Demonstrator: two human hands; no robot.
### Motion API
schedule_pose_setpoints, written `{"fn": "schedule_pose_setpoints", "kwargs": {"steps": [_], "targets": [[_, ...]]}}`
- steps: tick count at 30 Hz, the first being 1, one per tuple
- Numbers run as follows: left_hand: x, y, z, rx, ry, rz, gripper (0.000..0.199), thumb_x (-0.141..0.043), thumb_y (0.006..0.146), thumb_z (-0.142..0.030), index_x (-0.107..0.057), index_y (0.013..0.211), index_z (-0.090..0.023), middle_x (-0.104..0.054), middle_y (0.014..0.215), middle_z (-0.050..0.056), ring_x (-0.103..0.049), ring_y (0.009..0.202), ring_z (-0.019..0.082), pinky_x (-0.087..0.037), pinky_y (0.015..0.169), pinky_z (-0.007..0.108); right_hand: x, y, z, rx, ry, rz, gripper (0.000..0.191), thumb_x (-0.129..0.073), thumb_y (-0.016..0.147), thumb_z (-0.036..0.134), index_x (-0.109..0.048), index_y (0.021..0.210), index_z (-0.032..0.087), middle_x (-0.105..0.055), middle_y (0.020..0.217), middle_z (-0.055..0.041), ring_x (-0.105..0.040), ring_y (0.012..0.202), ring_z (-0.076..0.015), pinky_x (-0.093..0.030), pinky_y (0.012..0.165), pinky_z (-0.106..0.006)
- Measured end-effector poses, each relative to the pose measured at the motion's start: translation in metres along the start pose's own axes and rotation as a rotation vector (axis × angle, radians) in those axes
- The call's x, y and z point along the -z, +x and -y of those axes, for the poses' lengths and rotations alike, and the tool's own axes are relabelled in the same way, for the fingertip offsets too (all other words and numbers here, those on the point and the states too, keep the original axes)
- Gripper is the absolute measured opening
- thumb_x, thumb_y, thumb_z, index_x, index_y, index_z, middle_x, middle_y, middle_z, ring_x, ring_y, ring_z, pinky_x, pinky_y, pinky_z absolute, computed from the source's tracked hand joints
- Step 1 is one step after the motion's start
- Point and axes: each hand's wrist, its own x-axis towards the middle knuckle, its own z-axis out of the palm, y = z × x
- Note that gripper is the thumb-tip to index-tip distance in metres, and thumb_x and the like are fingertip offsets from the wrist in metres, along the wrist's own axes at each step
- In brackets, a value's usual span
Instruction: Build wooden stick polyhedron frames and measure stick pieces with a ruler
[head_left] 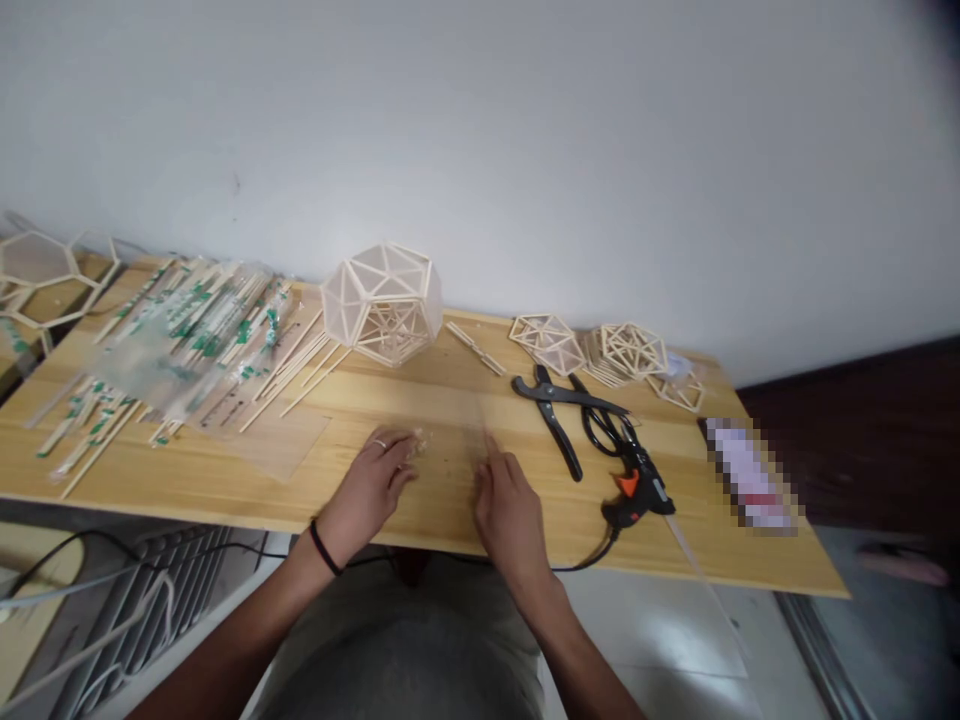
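Fingers curled, my left hand [375,488] is low over the wooden table [442,500], with a ring and a dark wrist band. At its fingertips is a small clump of pale, see-through bits [421,441], too blurred to name. My right hand [510,505] is closed, its index finger and thumb toward the table. A faint, motion-smeared thin shape [478,420] stretches from those fingers; its kind cannot be made out. Beyond both hands stands a many-sided stick frame [386,300], partly covered with translucent panels. Black pliers [555,410] lie spread to the right of my right hand.
A black glue gun [641,485] rests at right, its cable passing the front edge. Stick panels [547,343] and a stack of them [634,350] lie behind. Bagged sticks [202,320], loose sticks [296,365] and clear sheet [285,450] spread left. A blurred-out object [750,475] lies far right.
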Motion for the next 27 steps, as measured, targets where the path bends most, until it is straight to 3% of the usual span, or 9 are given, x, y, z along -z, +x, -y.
{"fn": "schedule_pose_setpoints", "kwargs": {"steps": [5, 9, 14, 17, 19, 23, 27], "targets": [[-0.004, 0.008, -0.003, -0.03, -0.016, 0.01, 0.03, -0.06, 0.098, -0.011, -0.072, 0.124, -0.021, -0.076, 0.117, 0.011, -0.071, 0.111, 0.024, -0.062, 0.098, 0.043, -0.019, 0.026, 0.023, 0.039, 0.027, 0.052, 0.054, -0.037, 0.101, 0.013, -0.053, 0.153, 0.017, -0.07, 0.106, -0.0168, -0.068, 0.081, -0.0269, -0.057, 0.067, -0.037], [0.015, 0.005, -0.005, -0.027, 0.007, -0.019, 0.028, -0.061, 0.101, -0.018, -0.07, 0.127, -0.021, -0.072, 0.128, 0.013, -0.068, 0.122, 0.026, -0.058, 0.107, 0.047, -0.018, 0.038, 0.028, 0.063, 0.146, 0.07, 0.055, -0.037, 0.1, 0.014, -0.053, 0.153, 0.016, -0.071, 0.109, -0.018, -0.069, 0.088, -0.0279, -0.06, 0.078, -0.042], [0.043, -0.011, -0.002, 0.009, 0.152, 0.047, 0.052, -0.065, 0.101, -0.038, -0.053, 0.15, -0.025, -0.057, 0.154, 0.015, -0.053, 0.145, 0.031, -0.048, 0.119, 0.053, 0.012, 0.015, -0.015, -0.008, 0.199, -0.054, 0.052, -0.039, 0.102, 0.022, -0.053, 0.152, 0.017, -0.071, 0.121, -0.0167, -0.069, 0.109, -0.0288, -0.057, 0.095, -0.047], [0.041, -0.018, 0.0, -0.038, 0.287, 0.143, 0.071, -0.065, 0.1, -0.046, -0.039, 0.161, -0.021, -0.048, 0.162, 0.018, -0.041, 0.154, 0.035, -0.04, 0.124, 0.057, 0.026, -0.005, -0.043, -0.083, 0.064, -0.069, 0.052, -0.041, 0.103, 0.027, -0.054, 0.151, 0.014, -0.072, 0.106, -0.0149, -0.07, 0.095, -0.0293, -0.059, 0.083, -0.044], [0.034, -0.018, -0.002, -0.067, 0.376, 0.188, 0.077, -0.062, 0.1, -0.048, -0.034, 0.163, -0.015, -0.041, 0.167, 0.021, -0.032, 0.158, 0.037, -0.034, 0.127, 0.06, 0.027, -0.011, -0.047, -0.09, 0.03, -0.069, 0.051, -0.04, 0.104, 0.029, -0.054, 0.151, 0.014, -0.071, 0.102, -0.0138, -0.069, 0.091, -0.0292, -0.059, 0.08, -0.044], [0.02, -0.013, -0.01, -0.111, 0.452, 0.247, 0.073, -0.056, 0.103, -0.046, -0.035, 0.161, -0.006, -0.036, 0.168, 0.024, -0.028, 0.16, 0.038, -0.03, 0.129, 0.058, 0.009, 0.006, -0.018, 0.017, 0.113, 0.016, 0.051, -0.038, 0.103, 0.019, -0.056, 0.15, 0.015, -0.071, 0.107, -0.0167, -0.068, 0.097, -0.0303, -0.06, 0.088, -0.047], [0.017, -0.007, -0.016, -0.192, 0.378, 0.313, 0.062, -0.05, 0.107, -0.034, -0.034, 0.163, -0.013, -0.043, 0.166, 0.017, -0.037, 0.157, 0.029, -0.03, 0.131, 0.051, -0.015, 0.035, 0.016, 0.084, 0.147, 0.073, 0.064, -0.038, 0.095, 0.008, -0.049, 0.157, 0.016, -0.07, 0.115, -0.0198, -0.066, 0.102, -0.032, -0.059, 0.092, -0.051]]}}
